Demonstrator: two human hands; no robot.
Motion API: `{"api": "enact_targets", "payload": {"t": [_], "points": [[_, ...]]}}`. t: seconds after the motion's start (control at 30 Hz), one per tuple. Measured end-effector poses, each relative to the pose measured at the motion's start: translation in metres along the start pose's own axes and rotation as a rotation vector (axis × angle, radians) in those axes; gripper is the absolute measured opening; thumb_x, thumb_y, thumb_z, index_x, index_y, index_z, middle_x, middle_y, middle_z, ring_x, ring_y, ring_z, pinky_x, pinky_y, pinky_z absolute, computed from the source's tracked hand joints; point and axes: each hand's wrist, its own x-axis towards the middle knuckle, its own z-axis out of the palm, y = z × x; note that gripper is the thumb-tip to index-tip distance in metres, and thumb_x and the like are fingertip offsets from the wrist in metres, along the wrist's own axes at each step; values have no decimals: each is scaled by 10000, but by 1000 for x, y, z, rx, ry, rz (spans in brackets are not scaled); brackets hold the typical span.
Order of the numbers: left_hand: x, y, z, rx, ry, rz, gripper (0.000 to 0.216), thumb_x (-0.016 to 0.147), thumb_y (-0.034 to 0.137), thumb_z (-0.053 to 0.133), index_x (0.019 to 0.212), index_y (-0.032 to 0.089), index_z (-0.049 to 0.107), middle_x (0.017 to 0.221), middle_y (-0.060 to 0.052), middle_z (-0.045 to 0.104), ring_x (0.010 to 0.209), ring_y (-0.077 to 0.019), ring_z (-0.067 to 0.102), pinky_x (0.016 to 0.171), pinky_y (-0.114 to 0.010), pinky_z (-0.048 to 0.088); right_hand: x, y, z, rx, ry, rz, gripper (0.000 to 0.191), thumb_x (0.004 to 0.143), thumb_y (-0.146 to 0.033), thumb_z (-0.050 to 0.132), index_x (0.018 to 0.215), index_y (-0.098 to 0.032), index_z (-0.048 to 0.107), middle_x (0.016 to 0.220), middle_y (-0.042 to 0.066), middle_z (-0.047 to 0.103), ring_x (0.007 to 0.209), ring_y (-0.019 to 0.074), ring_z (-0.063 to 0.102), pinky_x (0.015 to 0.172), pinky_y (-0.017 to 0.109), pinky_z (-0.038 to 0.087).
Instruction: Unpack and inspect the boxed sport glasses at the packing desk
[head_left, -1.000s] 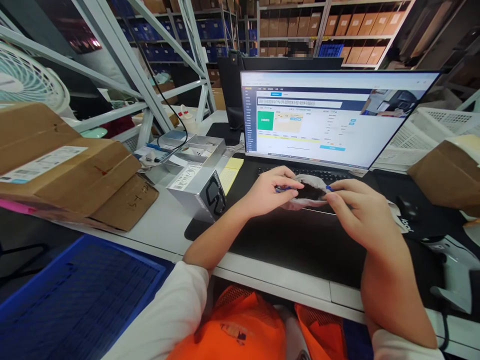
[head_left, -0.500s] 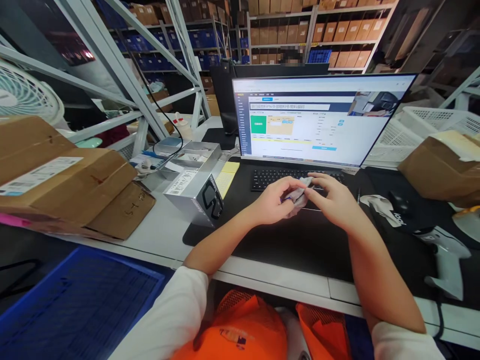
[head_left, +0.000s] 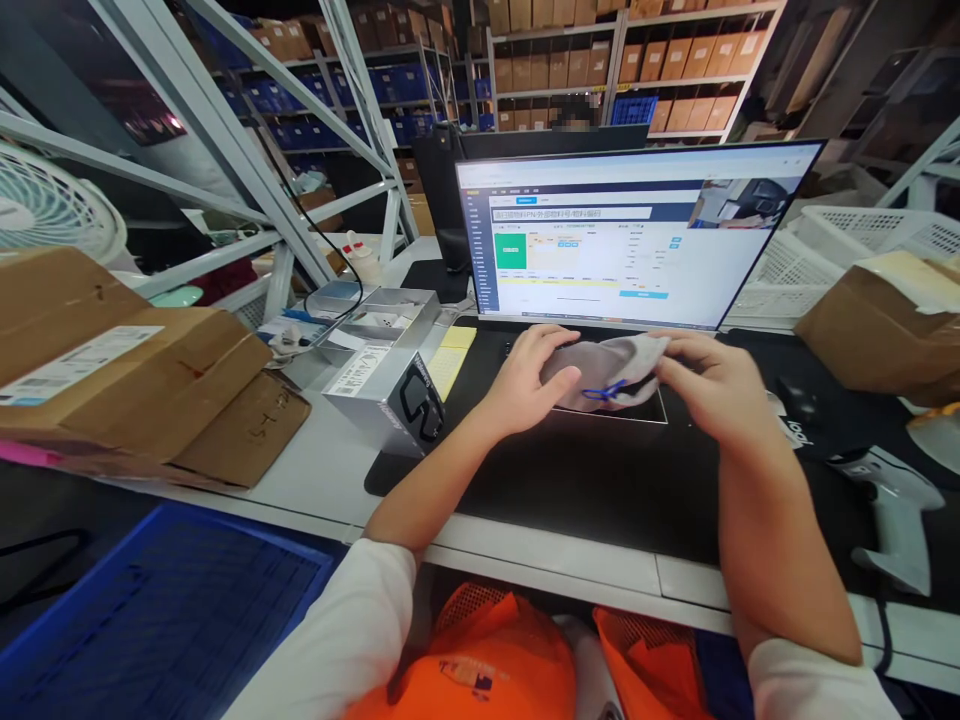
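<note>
Both hands hold a small grey cloth pouch with a blue drawstring, just above the black keyboard, which it mostly hides. My left hand grips the pouch's left end, fingers curled round it. My right hand pinches its right end. The pouch lies stretched flat between them, in front of the lit monitor. A silver product box with a goggle picture stands to the left of my left hand on the white desk.
Brown cartons sit at the left, another carton at the right. A barcode scanner and a mouse lie on the black mat at the right. A blue crate is below left, a fan far left.
The pouch was held open by its drawstring, then bunched small between the hands; now it is spread flat and held by both ends. The view shifted slightly.
</note>
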Motion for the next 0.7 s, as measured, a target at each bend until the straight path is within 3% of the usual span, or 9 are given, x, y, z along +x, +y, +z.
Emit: {"api": "enact_targets", "payload": {"t": [0.1,0.17,0.27,0.33,0.4,0.5,0.6,0.7], "points": [[3,-6,-5,64,-179,-230,470,999,554,491,1091,140,693,1053,-93,697,998,-241,643,940,-397,492,2,13,-15,55,99,-24,137,836,-340,705,810,-214,753,1206,69,733,1146,286,672,1043,439,488],[4,-10,-3,35,-262,-309,535,1009,594,443,943,129,698,850,-50,686,808,-197,628,809,-344,500,5,22,-23,61,115,-7,150,821,-360,730,817,-214,760,1251,72,719,1166,295,664,1053,463,477],[6,-23,3,-119,-256,-297,504,1001,571,479,1097,138,718,1001,-63,731,936,-205,659,865,-317,511,10,30,-36,63,175,70,171,771,-376,766,783,-205,760,1223,77,731,1150,295,663,1046,467,470],[6,-36,7,-228,-201,-334,497,991,534,511,1255,153,690,1170,-83,728,1063,-224,661,921,-317,522,11,35,-49,62,289,96,164,758,-350,762,734,-189,745,1154,86,752,1115,278,669,1048,450,457],[7,-50,11,-244,-178,-425,503,986,499,517,1308,146,674,1192,-101,724,1041,-231,674,877,-326,554,11,41,-66,39,445,80,144,756,-313,751,716,-176,740,1078,96,767,1059,257,682,1021,428,460],[6,-62,22,21,-289,-461,393,976,381,537,1234,154,728,1132,-110,716,967,-232,679,853,-365,571,8,54,-91,3,580,-11,104,765,-275,757,760,-172,764,1008,104,773,993,239,697,946,400,480],[4,-56,38,506,-332,-291,308,950,218,541,1146,176,774,1187,-136,664,1108,-275,633,982,-430,521,6,62,-101,52,541,-153,76,803,-256,764,809,-181,775,999,108,770,998,230,703,913,379,490],[5,-38,56,640,-483,-164,373,996,199,431,1170,189,761,1158,-121,684,1139,-260,638,990,-395,514,5,55,-93,120,465,-287,80,854,-268,753,886,-198,776,1020,105,767,998,221,705,917,375,502]]}}
